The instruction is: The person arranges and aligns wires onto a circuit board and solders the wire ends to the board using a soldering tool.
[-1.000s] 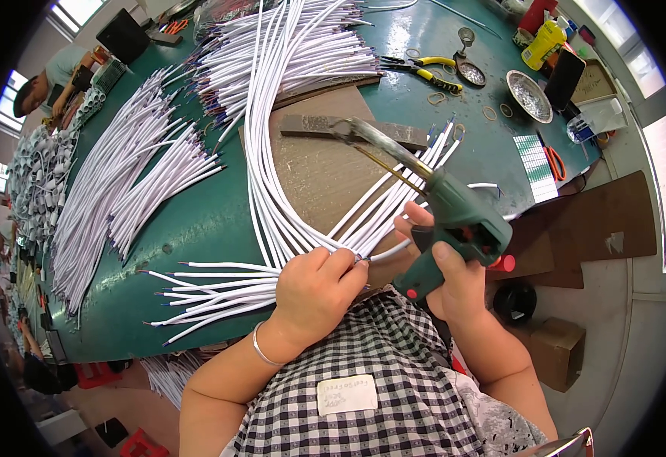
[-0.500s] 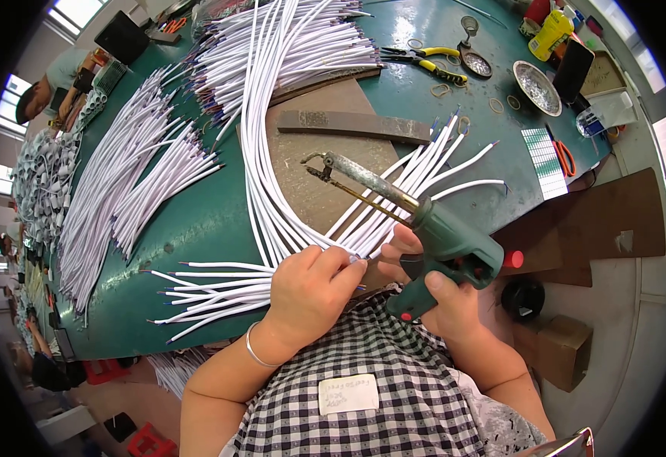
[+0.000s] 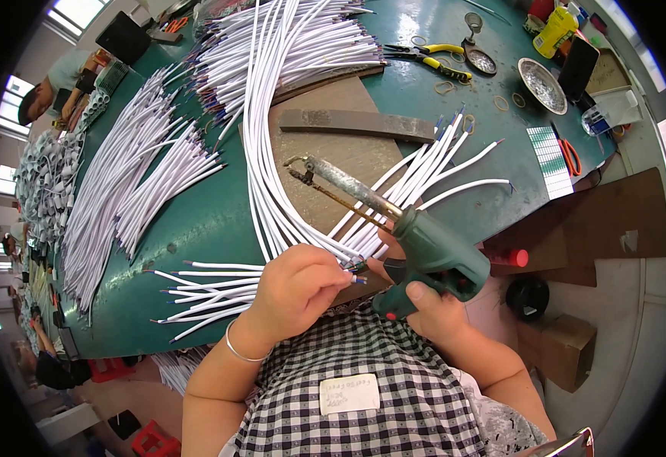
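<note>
My right hand (image 3: 438,311) is wrapped round the handle of a green soldering gun (image 3: 441,247), whose metal barrel and tip point to the far left. A thin solder feed runs under the barrel. My left hand (image 3: 291,293) pinches the end of a white cable (image 3: 356,279), with blue and brown wire tips poking out to the right of its fingers. Beside both hands a bundle of long white cables (image 3: 260,175) curves down across a brown board (image 3: 310,183). More cable ends (image 3: 424,179) fan out behind the gun, and others (image 3: 211,293) lie left of my left hand.
A grey bar (image 3: 356,124) lies across the board. Piles of white cables (image 3: 119,175) cover the table's left and back. At the right are yellow-black pliers (image 3: 439,65), a metal dish (image 3: 527,67), a yellow bottle (image 3: 556,32) and orange-handled scissors (image 3: 570,158). Another person (image 3: 62,84) sits far left.
The soldering gun has shifted left and slightly down with my right hand. My left hand has moved a little left, and the cable end in its fingers now shows its wire tips.
</note>
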The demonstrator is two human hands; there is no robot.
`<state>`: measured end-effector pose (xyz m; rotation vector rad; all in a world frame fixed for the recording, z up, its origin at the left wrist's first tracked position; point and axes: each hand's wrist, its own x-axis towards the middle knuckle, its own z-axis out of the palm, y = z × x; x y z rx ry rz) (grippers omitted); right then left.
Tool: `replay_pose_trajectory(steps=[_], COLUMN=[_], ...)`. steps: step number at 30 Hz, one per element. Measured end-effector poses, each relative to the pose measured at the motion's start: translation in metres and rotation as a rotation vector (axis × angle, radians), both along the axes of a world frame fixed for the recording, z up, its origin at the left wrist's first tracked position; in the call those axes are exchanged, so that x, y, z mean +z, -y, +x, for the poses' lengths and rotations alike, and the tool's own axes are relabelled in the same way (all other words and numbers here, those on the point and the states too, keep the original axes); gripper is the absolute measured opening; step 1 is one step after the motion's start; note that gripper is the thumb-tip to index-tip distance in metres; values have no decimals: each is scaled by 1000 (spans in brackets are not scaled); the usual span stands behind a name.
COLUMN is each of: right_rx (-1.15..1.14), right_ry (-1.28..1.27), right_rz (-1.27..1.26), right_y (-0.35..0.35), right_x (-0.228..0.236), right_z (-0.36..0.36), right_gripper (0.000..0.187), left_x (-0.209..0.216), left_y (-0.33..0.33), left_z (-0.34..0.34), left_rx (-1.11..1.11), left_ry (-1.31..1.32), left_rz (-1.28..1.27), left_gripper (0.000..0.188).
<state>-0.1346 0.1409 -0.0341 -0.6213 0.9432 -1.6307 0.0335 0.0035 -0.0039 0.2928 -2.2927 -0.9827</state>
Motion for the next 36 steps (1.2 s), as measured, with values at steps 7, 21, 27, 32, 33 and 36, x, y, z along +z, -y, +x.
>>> replay_pose_trajectory(steps=[7, 21, 27, 32, 33, 36], right_rx=[-33, -60, -96, -96, -97, -103], right_ry=[-3, 128, 266, 256, 261, 260], right_rz=[9, -61, -60, -62, -61, -59], right_y=[-2, 7, 12, 13, 13, 12], right_x=[-7, -7, -4, -4, -4, -5], right_z=[5, 2, 0, -2, -1, -1], right_gripper=[76, 76, 73, 72, 72, 72], left_x=[4, 3, 2, 3, 4, 4], left_y=[-14, -17, -14, -13, -13, -12], left_z=[-5, -10, -9, -9, -9, -9], left_rx=[139, 168, 121, 93, 92, 70], left_ry=[191, 259, 284, 293, 292, 299], left_rz=[-346, -468, -475, -438, -438, -425], left_gripper=[20, 16, 16, 16, 16, 17])
